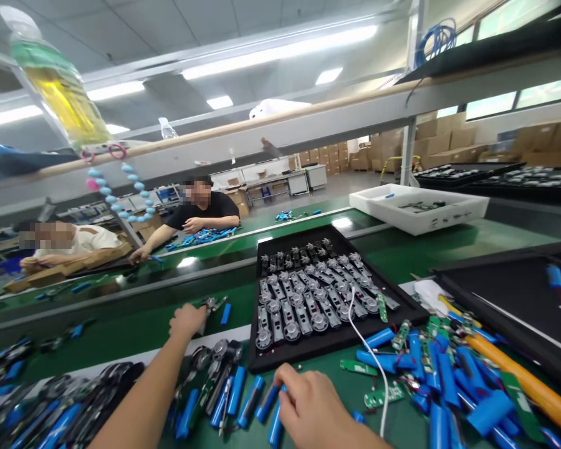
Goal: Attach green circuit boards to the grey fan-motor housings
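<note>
My left hand (187, 321) reaches over the green belt with its fingers curled round a small grey part (210, 305). Beside that part lies a blue battery (225, 313), seemingly wired to it. Closer to me, my right hand (311, 402) is bent, thumb and forefinger at the end of a blue battery (275, 425); its other fingers are partly hidden. Between my arms lie grey-and-black housings (219, 358) with several blue batteries. In front stands a black foam tray (280, 358) holding rows of grey housings (299, 312).
Blue batteries and green circuit boards (383, 394) are heaped at the right, crossed by a white cable (376, 362) and an orange-handled tool (514, 368). Dark assemblies (75, 399) pile up at left. A white bin (421, 221) stands beyond; two people sit across the belt. A shelf hangs overhead.
</note>
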The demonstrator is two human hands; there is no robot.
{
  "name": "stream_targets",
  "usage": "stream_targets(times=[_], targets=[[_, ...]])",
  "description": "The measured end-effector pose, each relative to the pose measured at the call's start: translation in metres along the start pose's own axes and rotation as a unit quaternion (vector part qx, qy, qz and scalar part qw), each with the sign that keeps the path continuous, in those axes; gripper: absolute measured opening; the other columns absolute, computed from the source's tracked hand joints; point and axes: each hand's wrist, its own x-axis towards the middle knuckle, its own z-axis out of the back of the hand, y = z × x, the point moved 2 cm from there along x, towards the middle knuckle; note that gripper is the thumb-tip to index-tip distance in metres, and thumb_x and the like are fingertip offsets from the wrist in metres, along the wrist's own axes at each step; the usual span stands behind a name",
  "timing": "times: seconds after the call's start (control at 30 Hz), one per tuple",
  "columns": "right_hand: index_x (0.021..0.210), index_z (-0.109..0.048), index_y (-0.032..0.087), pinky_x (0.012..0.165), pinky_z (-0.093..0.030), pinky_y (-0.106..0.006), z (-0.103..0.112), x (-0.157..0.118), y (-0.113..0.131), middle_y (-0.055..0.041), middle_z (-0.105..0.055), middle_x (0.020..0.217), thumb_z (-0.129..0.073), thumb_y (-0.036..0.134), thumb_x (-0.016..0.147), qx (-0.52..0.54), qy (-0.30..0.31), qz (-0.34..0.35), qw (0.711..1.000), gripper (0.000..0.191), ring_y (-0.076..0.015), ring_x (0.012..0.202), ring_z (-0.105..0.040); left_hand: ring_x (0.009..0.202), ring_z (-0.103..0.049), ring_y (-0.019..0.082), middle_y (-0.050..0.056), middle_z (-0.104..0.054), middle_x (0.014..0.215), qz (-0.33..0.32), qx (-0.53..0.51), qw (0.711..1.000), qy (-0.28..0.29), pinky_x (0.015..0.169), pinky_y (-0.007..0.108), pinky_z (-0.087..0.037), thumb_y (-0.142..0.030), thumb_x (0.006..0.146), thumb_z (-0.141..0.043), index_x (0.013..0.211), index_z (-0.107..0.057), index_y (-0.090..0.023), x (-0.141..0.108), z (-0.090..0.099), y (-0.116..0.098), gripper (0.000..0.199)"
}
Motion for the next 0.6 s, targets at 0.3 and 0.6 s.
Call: stream_targets(times=[0.3,0.6], targets=[[0.102,-0.079,0.024,0.070,-0.055,-0.040,-0.001,-0.002,0.013,-0.0147,-0.081,0.095,-0.062,0.039,0.089,-0.082,0.121,0.007,0.989,0.026,-0.0394,0.088,-0.077,0.087,-0.069,0.025,0.002,-0.074,0.088,-0.325,0.082,0.929,0.158,0.077,0.034,-0.050,-0.029,0.086,-0.065,0.089,-0.072,-0.023,-0.154,-0.025,-0.022,0.010],[0.097,-0.077,0.021,0.068,-0.056,-0.040,0.011,-0.002,-0.004,-0.0136,-0.080,0.091,-0.052,0.010,0.088,-0.120,0.063,-0.087,0.987,0.028,-0.0366,0.084,-0.077,0.097,-0.068,0.030,0.011,-0.072,0.104,-0.328,0.142,0.921,0.158,0.079,0.037,-0.049,-0.025,0.090,-0.051,0.096,-0.068,-0.020,-0.166,-0.026,-0.008,0.019]])
